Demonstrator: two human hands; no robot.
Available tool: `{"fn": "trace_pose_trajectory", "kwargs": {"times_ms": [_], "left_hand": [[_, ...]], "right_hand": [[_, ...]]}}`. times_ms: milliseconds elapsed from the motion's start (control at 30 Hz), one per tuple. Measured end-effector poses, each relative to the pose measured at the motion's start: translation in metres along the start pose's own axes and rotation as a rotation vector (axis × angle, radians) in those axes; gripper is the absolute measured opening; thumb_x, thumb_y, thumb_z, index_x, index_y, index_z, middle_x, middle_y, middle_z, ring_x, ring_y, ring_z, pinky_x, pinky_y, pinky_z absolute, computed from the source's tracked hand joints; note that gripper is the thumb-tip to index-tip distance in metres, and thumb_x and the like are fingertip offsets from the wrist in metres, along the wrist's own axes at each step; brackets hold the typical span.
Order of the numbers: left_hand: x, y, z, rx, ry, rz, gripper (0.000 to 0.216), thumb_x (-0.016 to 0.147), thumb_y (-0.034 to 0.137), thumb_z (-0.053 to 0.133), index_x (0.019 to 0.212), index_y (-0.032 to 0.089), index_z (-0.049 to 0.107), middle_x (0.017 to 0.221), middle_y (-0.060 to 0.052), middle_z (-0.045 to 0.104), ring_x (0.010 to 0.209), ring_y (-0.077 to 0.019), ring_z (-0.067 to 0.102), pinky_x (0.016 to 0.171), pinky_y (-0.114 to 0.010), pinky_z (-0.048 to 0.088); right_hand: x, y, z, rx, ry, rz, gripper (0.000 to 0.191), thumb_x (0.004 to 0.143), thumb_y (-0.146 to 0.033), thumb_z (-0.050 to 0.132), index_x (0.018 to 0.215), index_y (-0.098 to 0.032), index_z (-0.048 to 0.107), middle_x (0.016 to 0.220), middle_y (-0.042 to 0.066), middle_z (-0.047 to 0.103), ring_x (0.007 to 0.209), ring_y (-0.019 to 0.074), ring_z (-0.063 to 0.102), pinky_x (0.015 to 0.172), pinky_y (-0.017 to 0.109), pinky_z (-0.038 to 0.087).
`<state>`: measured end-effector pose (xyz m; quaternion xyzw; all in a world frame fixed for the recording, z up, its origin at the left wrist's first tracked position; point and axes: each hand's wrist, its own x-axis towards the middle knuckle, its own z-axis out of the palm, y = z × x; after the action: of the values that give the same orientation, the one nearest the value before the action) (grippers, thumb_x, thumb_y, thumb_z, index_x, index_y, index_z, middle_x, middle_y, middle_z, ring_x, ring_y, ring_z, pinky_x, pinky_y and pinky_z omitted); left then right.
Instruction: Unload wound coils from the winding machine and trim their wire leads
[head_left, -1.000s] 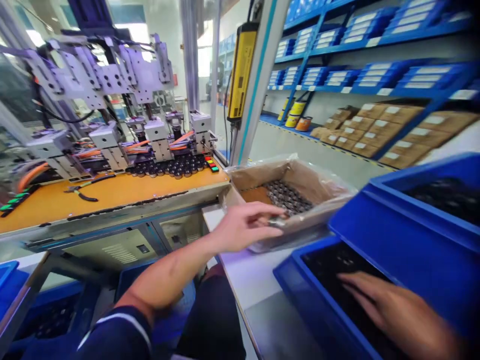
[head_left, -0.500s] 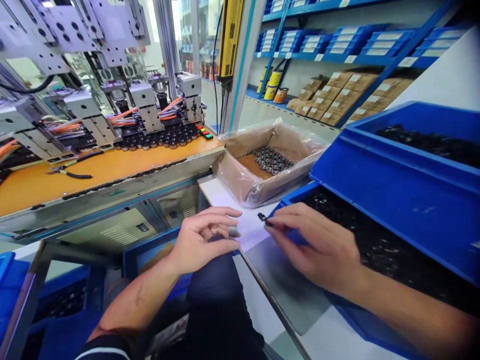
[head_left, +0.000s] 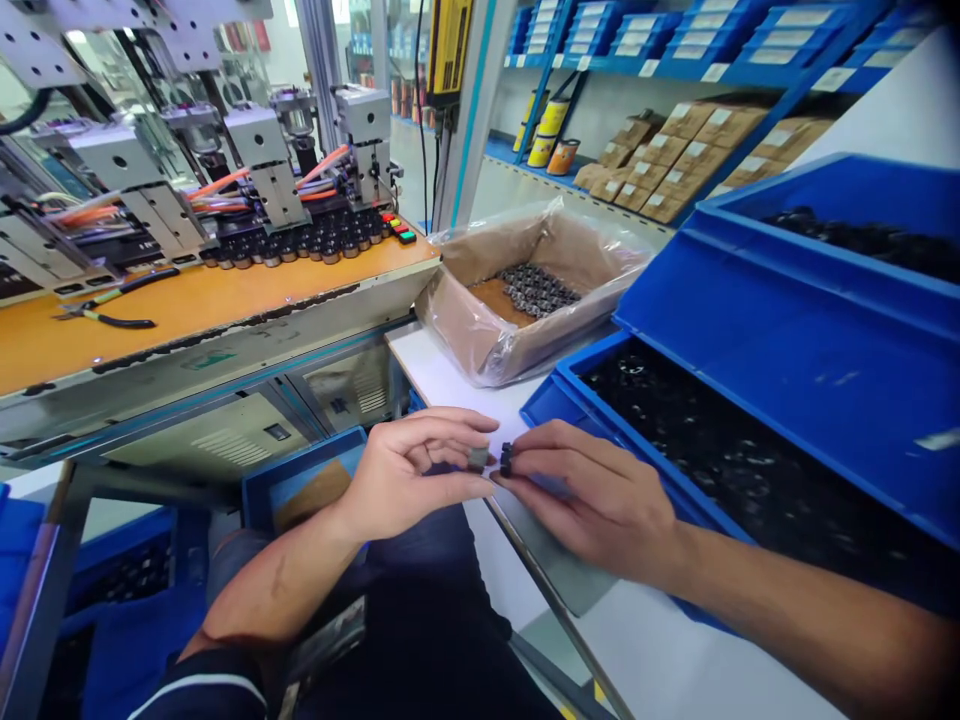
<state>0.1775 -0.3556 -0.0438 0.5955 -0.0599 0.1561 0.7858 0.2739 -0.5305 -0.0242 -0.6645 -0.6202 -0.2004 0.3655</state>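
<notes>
One grey part [head_left: 478, 458], one black part [head_left: 505, 459], just beside each other.
Left hand [head_left: 431, 465] grips the grey part in curled fingers, thumb and forefinger apart; right hand [head_left: 600, 495], pointing left, pinches the black part, near the table's [head_left: 660, 650] edge, one box [head_left: 517, 352], one upper bin [head_left: 780, 340], one lower bin [head_left: 559, 395].

A dark navy short sleeve [head_left: 214, 700] is bearing a curved white stripe [head_left: 214, 679] at lower left; dark trousers [head_left: 435, 565] are showing at bottom centre, left hand [head_left: 409, 475] and right hand [head_left: 600, 495] going bare.
</notes>
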Motion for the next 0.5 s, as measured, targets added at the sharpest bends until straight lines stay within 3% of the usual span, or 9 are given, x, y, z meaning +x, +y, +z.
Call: {"fn": "trace_pose_trajectory", "kwargs": {"times_ms": [200,500], "left_hand": [[0.0013,-0.0019,0.0036,-0.027,0.048,-0.041,0.042,0.060,0.007,0.088,0.098,0.019,0.077,0.100,-0.006,0.078,0.088,-0.0164,0.074,0.080,-0.024,0.063],[0.0031,-0.0075,0.0056,-0.119,0.049,-0.081,0.037,0.060,0.003,0.087,0.092,0.018,0.076,0.106,-0.006,0.078,0.081,-0.0120,0.075,0.075,-0.019,0.062]], "right_hand": [[-0.0047,0.0012,0.0013,0.051,0.000,0.029,0.008,0.091,-0.012,0.064,0.095,-0.017,0.058,0.084,0.005,0.066,0.076,0.0111,0.066,0.066,0.020,0.055],[-0.0042,0.0028,0.0000,0.056,0.000,0.029,0.009,0.089,-0.010,0.067,0.092,-0.014,0.060,0.083,0.006,0.067,0.076,0.0128,0.066,0.065,0.022,0.056]]}}
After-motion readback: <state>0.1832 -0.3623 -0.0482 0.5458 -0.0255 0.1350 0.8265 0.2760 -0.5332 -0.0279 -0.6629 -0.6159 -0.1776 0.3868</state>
